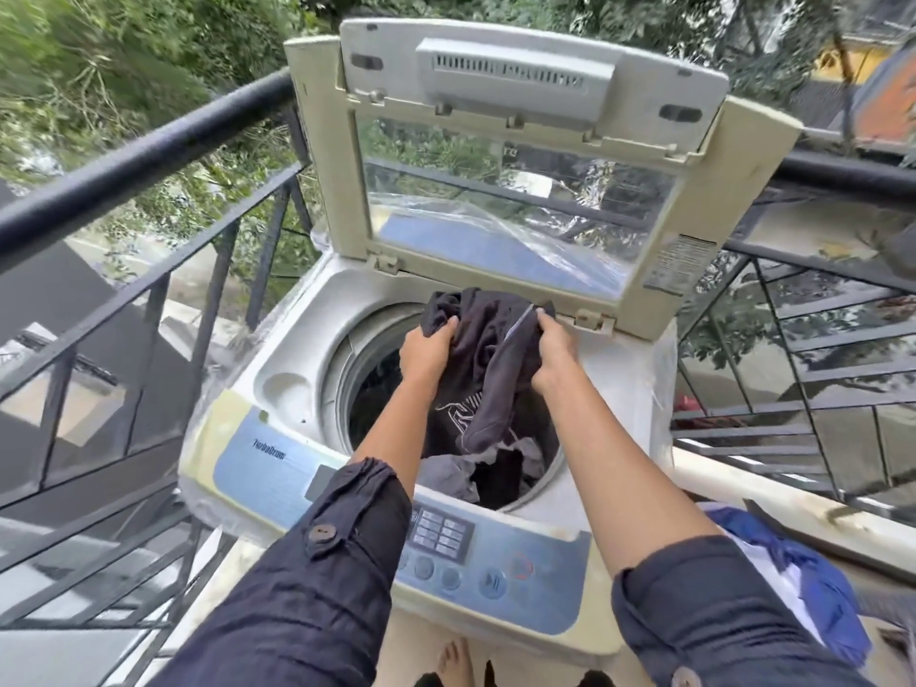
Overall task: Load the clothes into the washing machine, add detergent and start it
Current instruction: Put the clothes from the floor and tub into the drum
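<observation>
The washing machine point(614, 389) is seen with its lid point(520, 81) raised upright at the back. Inside the drum point(347, 369), grey and dark clothes point(461, 476) are piled towards the front. A dark garment point(495, 349) is held over the opening, its lower part hanging into the drum. Its top edge is gripped by the left hand point(426, 349) and the right hand point(555, 352). The control panel point(277, 468) is partly hidden by the forearms. A blue cloth point(813, 577) is heaped just right of the machine, and a black railing point(148, 151) runs along the left.

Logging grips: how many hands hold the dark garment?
2. The left hand grips the dark garment on its left; the right hand, on its right.
</observation>
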The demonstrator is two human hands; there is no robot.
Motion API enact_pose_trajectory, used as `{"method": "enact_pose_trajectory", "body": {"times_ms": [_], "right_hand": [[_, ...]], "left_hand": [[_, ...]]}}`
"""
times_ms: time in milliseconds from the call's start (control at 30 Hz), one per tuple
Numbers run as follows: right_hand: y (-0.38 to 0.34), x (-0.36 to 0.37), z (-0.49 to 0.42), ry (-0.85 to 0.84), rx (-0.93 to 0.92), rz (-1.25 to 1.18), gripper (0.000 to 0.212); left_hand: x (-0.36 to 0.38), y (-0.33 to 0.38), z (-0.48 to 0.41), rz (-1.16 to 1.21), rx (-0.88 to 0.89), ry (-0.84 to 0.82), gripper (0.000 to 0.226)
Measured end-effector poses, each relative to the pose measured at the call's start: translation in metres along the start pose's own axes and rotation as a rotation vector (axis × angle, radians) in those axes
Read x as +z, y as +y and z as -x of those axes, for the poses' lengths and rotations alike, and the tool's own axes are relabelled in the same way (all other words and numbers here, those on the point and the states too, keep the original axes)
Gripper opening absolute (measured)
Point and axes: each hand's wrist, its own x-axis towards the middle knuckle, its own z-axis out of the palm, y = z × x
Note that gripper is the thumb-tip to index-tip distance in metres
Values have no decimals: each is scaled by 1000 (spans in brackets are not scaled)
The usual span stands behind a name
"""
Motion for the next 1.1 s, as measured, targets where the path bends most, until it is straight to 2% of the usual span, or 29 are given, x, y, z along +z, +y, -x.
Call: {"method": "enact_pose_trajectory", "body": {"times_ms": [33, 100, 133, 233, 333, 400, 467, 600, 733, 833, 933, 1100], "right_hand": [[4, -3, -16, -27, -31, -14, 27], [7, -3, -14, -63, -67, 127, 20], [10, -5, -19, -132, -123, 156, 17], [14, -10, -16, -185, -116, 234, 13], [14, -16, -13, -170, -130, 399, 31], [14, -23, -16, -142, -123, 439, 33], [11, -30, -18, -142, -92, 395, 30], [3, -48, -18, -106, -148, 321, 15], [-8, -75, -16, -120, -180, 251, 20], [-21, -101, -13, -115, -238, 194, 15], [-32, -135, -16, -104, -263, 180, 26], [-52, -211, -16, -30, -291, 114, 31]], "left_hand": [[0, -1, -3, -3, -3, 4, 42], [-1, -5, -8, -45, -1, 19, 34], [-2, -7, -9, -58, -4, 22, 34], [-1, -14, -12, -43, -27, 20, 46], [4, -18, -9, 23, -26, 57, 44], [9, -16, -5, 28, -13, 85, 44], [17, -13, 0, 25, -6, 109, 48], [36, -5, 12, 22, 9, 188, 47], [64, -5, 30, 46, 39, 197, 35], [91, -8, 49, 81, 128, 202, 23], [123, -14, 66, 133, 184, 199, 13], [186, -18, 119, 128, 284, 170, 15]]}}
